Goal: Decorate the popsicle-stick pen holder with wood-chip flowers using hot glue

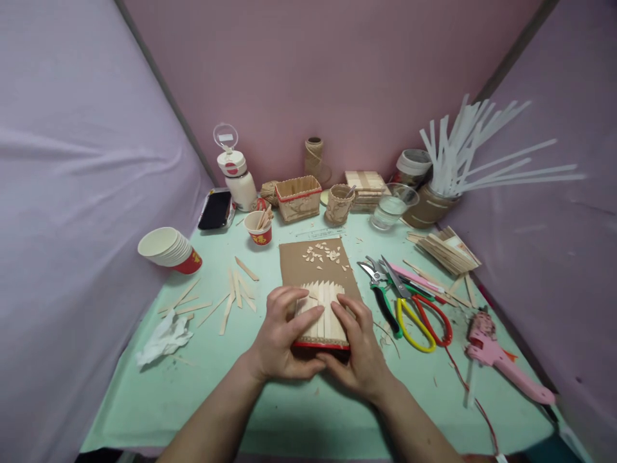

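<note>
Between my two hands is a wooden stick panel [324, 318], made of pale flat sticks with pointed tops and a twine band and red strip along its near edge. My left hand [289, 334] grips its left side, fingers curled over the sticks and thumb at the near edge. On the right side, my right hand [357, 341] holds it the same way. The panel's underside is hidden. Beneath its far end lies a brown cardboard sheet [294, 263], with several small wood chips [315, 253] scattered on it.
At right lie pruning shears [385, 308], scissors [417, 321] and a pink glue gun [506, 366]. Loose sticks [236, 289], a crumpled tissue [166, 337] and stacked paper cups [168, 247] are at left. A twine-trimmed box [299, 202] and a clear cup [388, 212] stand behind.
</note>
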### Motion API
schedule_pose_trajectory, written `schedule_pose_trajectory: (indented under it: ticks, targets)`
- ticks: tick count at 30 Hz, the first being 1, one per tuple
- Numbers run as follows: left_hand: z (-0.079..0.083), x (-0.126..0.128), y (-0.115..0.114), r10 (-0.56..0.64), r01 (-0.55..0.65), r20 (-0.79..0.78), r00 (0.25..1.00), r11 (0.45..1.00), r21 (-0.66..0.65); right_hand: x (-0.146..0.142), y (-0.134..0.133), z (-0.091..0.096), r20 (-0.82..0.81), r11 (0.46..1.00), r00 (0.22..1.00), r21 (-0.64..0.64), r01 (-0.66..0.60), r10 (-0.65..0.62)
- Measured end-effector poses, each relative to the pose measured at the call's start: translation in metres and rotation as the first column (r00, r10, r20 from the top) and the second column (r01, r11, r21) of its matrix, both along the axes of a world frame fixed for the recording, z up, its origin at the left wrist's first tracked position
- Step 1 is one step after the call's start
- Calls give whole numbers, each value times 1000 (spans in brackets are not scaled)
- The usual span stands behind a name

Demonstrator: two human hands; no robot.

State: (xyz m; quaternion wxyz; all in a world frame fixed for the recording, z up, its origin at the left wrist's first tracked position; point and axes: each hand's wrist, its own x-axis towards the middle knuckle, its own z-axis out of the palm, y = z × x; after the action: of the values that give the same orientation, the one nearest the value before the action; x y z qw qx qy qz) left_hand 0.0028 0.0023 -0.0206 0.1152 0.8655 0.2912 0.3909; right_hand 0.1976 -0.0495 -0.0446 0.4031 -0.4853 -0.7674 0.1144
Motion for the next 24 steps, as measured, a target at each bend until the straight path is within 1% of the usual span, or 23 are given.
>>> schedule_pose_trajectory:
  ticks: [7, 15, 21, 24]
  targets:
    - [-3, 3, 4, 71, -75, -103, 992, 997, -33, 1, 0, -1, 6, 1000, 1000, 28, 7, -7]
    - [-1, 4, 6, 25, -25, -51, 998, 1000, -14, 1, 1, -2, 16, 1000, 1000, 19, 11, -11]
    - [-3, 4, 6, 43, -45, -43, 998, 998, -33, 1, 2, -2, 20, 1000, 1000, 21, 6, -6]
    - [-2, 5, 6, 34, -35, -30, 999, 999, -35, 1, 2, -3, 17, 1000, 1000, 19, 1, -2]
